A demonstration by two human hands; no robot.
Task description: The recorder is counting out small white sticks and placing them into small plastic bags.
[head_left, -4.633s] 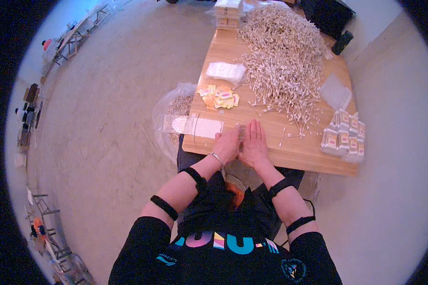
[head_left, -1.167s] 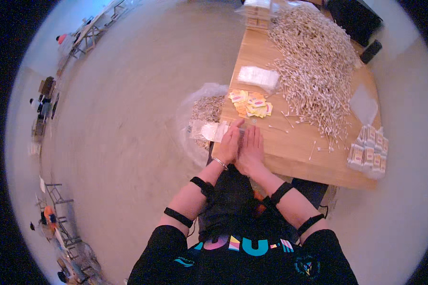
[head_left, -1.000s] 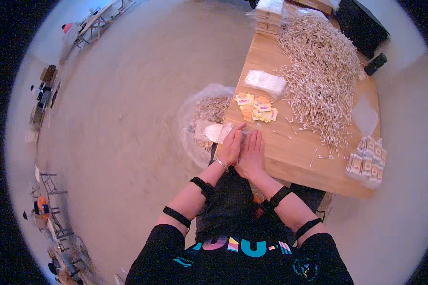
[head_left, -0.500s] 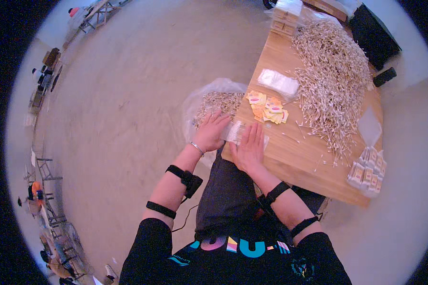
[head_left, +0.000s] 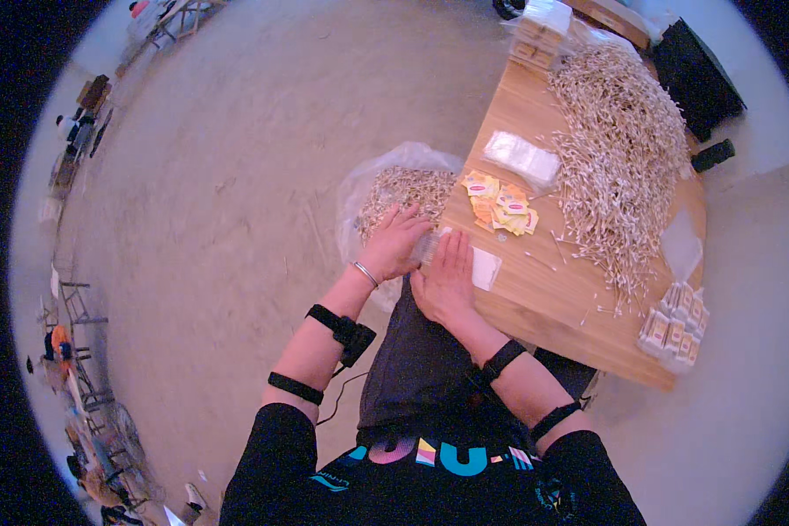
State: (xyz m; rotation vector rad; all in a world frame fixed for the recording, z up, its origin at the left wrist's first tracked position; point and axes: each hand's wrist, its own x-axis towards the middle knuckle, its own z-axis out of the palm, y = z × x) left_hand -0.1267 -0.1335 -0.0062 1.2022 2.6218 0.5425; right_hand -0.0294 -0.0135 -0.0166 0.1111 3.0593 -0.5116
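Observation:
My left hand [head_left: 396, 245] is at the table's near left corner, above a large clear bag of cotton swabs [head_left: 409, 187]. Its fingers curve along a small clear packet of cotton swabs [head_left: 428, 248], which is mostly covered by both hands. Pressed flat beside it, my right hand [head_left: 448, 278] has its fingers stretched out on the tabletop and against the packet. A flat white packet or sheet [head_left: 486, 268] lies just right of my right hand. Beyond my fingers, a loose pile of yellow and orange printed cards [head_left: 503, 205] rests on the wood.
The wooden table [head_left: 535, 285] carries a big heap of loose swabs [head_left: 621, 158], a stack of clear bags [head_left: 522, 158], filled packs [head_left: 675, 329] at the near right corner and more packs [head_left: 535, 44] at the far end. A black box [head_left: 697, 77] stands beyond the right edge.
My right hand has slid slightly left, covering more of the swab packet and uncovering the flat white piece on its right. The left hand stays nearly in place. The view has shifted slightly.

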